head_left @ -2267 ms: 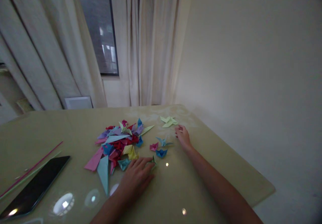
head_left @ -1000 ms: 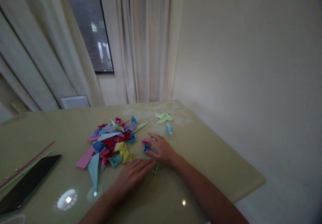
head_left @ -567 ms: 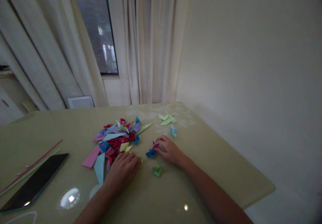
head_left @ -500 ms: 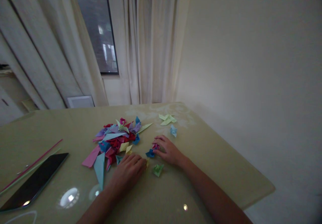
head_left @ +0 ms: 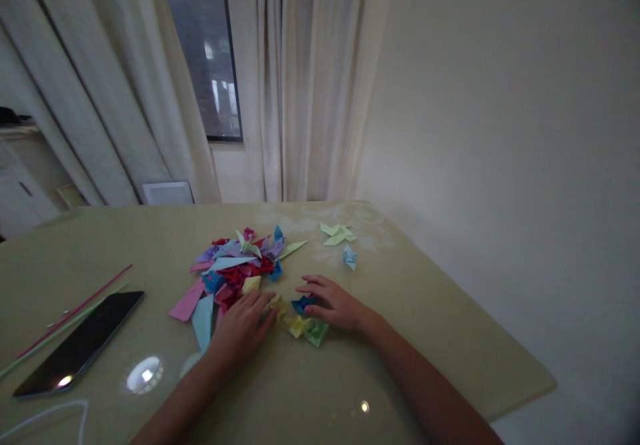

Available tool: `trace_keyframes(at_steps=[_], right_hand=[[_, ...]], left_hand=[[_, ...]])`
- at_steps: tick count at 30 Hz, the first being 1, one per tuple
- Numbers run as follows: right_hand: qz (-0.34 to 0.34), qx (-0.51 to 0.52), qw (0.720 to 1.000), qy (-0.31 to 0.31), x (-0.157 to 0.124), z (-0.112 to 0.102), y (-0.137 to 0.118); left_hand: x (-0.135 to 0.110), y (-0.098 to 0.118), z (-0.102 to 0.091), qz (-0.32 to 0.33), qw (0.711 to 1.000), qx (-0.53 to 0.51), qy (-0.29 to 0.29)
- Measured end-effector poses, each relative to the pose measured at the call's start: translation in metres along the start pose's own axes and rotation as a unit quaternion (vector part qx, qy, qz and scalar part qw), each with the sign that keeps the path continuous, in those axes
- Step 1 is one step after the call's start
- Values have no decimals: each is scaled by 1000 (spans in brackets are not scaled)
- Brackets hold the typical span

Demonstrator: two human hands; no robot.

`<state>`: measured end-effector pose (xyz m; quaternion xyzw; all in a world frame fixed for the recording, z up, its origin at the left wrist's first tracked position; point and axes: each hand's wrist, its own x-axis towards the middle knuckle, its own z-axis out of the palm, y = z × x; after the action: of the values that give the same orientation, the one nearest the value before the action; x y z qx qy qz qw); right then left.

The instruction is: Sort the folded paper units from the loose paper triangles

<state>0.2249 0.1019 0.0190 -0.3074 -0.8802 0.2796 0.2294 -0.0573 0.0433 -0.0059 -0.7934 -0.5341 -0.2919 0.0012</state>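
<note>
My left hand (head_left: 243, 321) is low over the table at the right side of a heap of folded coloured paper (head_left: 235, 261). Its fingertips are closed on a yellow folded paper piece (head_left: 277, 307). Opposite, my right hand (head_left: 336, 303) rests with fingers apart around a blue folded paper piece (head_left: 301, 305), thumb against its near side. A bit of pink paper shows under those fingers, mostly hidden. Between the hands, nearer me, another yellow folded piece (head_left: 298, 327) touches a green folded piece (head_left: 317, 333).
Beyond my right hand lie a pale green pinwheel-shaped paper (head_left: 338, 233) and a light blue folded piece (head_left: 349, 257). At left are a dark phone or tablet (head_left: 80, 345), thin pink and green sticks (head_left: 75, 311) and a white cable (head_left: 50, 410). A wall borders the table's right.
My left hand has drawn back left, uncovering a yellow piece beside the green one, and a yellow piece from the heap's edge is now at its fingertips. The right hand's fingers have straightened.
</note>
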Motion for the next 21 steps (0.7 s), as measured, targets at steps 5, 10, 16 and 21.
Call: trace_keyframes(at_steps=[5,10,16,21], right_hand=[[9,13,1000,6,-1,-4,0],[14,11,999,41,-2,-7,10],[-9,79,997,8,1,1,1],[-11,71,996,53,1,-9,9]], left_hand=[[4,9,-8,-59,989,-122,64],[3,8,-10,-44,991,-112,55],[-7,47,9,140,981,-90,-99],[1,47,9,143,982,-106,-63]])
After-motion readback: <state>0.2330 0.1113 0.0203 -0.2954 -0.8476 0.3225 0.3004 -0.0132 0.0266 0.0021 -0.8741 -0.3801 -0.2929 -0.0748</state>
